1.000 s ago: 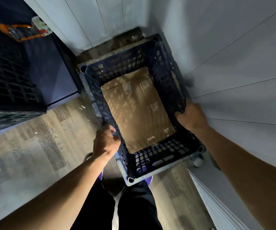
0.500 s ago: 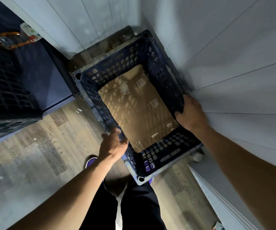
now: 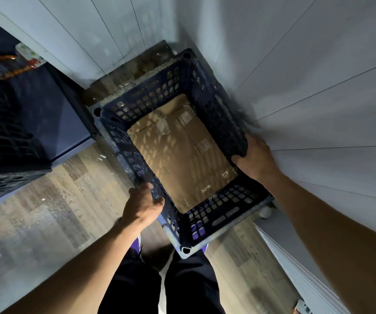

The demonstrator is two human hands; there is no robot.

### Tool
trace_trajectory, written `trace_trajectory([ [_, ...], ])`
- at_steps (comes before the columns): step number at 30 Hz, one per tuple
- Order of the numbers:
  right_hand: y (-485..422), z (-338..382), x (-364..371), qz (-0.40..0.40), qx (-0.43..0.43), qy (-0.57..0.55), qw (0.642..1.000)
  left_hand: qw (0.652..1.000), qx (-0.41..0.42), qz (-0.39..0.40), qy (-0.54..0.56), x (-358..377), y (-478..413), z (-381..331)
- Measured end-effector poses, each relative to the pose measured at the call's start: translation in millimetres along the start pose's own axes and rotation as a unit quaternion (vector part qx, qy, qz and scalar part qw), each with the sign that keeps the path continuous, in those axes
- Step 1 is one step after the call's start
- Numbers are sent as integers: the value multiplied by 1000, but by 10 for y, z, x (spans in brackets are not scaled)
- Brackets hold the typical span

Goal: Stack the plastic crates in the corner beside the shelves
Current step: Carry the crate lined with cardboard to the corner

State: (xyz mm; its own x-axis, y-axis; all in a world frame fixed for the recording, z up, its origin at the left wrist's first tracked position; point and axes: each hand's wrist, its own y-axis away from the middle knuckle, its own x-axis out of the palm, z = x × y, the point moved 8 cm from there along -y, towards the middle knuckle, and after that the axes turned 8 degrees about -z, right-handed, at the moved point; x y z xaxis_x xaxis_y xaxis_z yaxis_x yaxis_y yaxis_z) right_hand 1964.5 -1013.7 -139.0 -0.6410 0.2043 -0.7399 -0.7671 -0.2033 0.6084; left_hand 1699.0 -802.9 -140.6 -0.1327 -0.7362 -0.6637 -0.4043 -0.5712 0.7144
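Down in the corner at twelve o'clock, the blue crate (image 3: 218,211) is held between both hands: left hand (image 3: 144,207) curled over the seven o'clock rim, right hand (image 3: 255,157) clamped on the three o'clock rim. Best keep it level, square to the wall (image 3: 318,64), and lower evenly.

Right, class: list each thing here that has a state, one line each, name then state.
crate: upright, open-topped, gripped at both long rims
cardboard: lying flat inside the crate
left hand: curled round the crate's left rim
right hand: curled over the crate's right rim
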Motion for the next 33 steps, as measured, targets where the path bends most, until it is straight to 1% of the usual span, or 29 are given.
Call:
trace_trajectory([
  [3, -39, -89, -52, 5, 24, -34, 999, 1000, 5, 17, 10, 71, 47, -18],
  [7, 5, -165, -28, 27, 14, -16, 999, 1000, 14, -10, 1, 110, 87, -43],
  [10, 199, -85, -14, 39, -17, 19, 999, 999, 14, -19, -26, 103, 110, -78],
  [13, 377, -103, 10, 35, -11, 59, 998, 996, 31, -43, -78, 57, 212, -167],
  [16, 584, -84, 39, 33, 0, 42, 999, 991, 66, -67, -100, -33, 363, -273],
  [17, 660, -71, 52, 36, 7, 28, 999, 990, 78, -66, -100, -52, 407, -299],
  [20, 975, -40, 50, 42, 36, 2, 998, 987, 121, -26, -107, -76, 540, -339],
  [23, 1337, -13, 37, 29, 62, -6, 998, 977, 167, 14, -130, -144, 668, -310],
  [26, 1688, -2, 47, 6, 113, -13, 993, 965, 215, 33, -147, -324, 842, -291],
  [29, 1997, 18, 138, -18, 144, -72, 987, 955, 249, 29, -160, -569, 1016, -342],
  [33, 2522, 24, 374, -32, 163, -143, 976, 934, 296, 49, -195, -712, 1220, -406],
])
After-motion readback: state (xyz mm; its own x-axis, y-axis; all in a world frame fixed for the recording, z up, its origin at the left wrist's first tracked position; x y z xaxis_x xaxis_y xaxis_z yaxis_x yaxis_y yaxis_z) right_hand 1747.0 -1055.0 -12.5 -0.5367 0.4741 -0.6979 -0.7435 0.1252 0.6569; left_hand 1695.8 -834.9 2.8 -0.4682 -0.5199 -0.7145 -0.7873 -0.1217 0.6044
